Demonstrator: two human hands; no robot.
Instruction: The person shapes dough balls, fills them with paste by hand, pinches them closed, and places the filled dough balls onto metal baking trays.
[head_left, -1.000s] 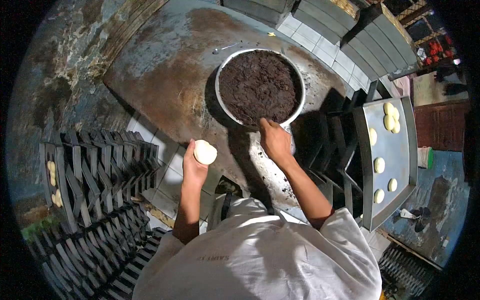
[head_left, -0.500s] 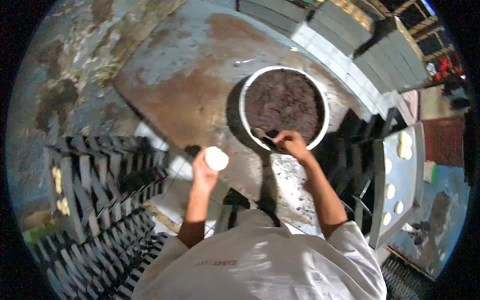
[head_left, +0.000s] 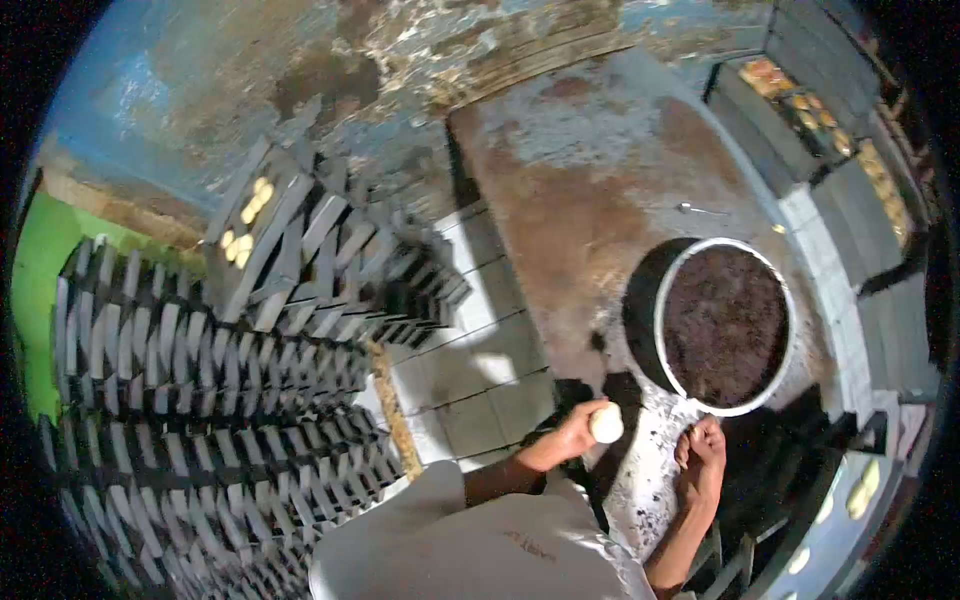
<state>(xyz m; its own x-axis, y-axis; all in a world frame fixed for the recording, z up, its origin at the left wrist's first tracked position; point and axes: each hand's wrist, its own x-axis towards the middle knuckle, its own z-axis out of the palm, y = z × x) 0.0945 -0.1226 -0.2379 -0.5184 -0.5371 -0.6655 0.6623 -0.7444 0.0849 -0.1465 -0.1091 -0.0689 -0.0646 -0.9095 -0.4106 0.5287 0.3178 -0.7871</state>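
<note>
Now withdrawn, with the right hand (head_left: 703,455), from over the dark filling (head_left: 725,325) to beside the basin's (head_left: 661,322) near rim, lower right of the frame; apparently out of the filling; with right fingers curled, content impossible to tell; in the left hand (head_left: 572,436), lower centre, with fingers closed around a pale dough ball (head_left: 605,423), protruding toward the basin.

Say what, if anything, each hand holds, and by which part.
Left hand: pale dough piece, held by its palm-side edge. Right hand: curled; cannot tell.

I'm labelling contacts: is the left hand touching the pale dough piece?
Touching: the head view shows the left hand gripping the pale dough piece, no gap between.
</note>
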